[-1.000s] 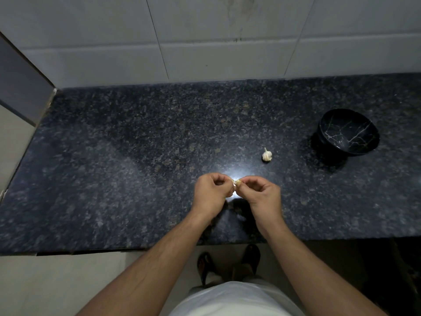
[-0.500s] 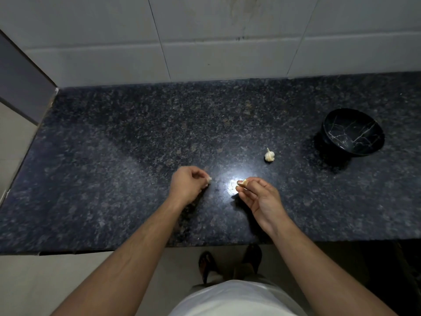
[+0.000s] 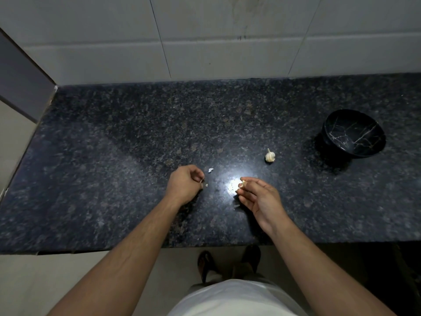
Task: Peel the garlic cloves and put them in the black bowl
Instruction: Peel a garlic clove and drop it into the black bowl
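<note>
Head view of a dark speckled granite countertop (image 3: 114, 156) backed by a pale tiled wall (image 3: 227, 42). Both hands work over the middle of the counter's front edge, well apart from each other.

Right hand (image 3: 259, 199): palm turned partly upward, the fingers (image 3: 248, 192) loosely extended. The thumb and forefinger pinch a garlic clove (image 3: 242, 184) at their tips, just beside a bright glare spot (image 3: 232, 184) on the stone. Whether the clove is fully bare of skin cannot be told.

Left hand (image 3: 184, 185): knuckles up, fingers curled inward toward the palm. A thin scrap of papery skin (image 3: 202, 180) shows at the fingertips; whether it is pinched or merely clinging there cannot be told.

Loose peel on the counter: one small white fragment (image 3: 211, 170) lies just beyond the left hand, toward the wall, and a smaller white fleck (image 3: 206, 185) lies just beside its fingertips.

Garlic bulb (image 3: 270, 155): rests on the counter with its stem end pointing toward the wall, right of centre, between the hands and the bowl, touching neither.

Black bowl (image 3: 355, 135): stands near the right edge of the counter, dark with pale marble-like veins inside; no cloves can be made out in it.

Below the front edge, sandalled feet (image 3: 206, 265) and a white garment (image 3: 237, 297) are in view.
</note>
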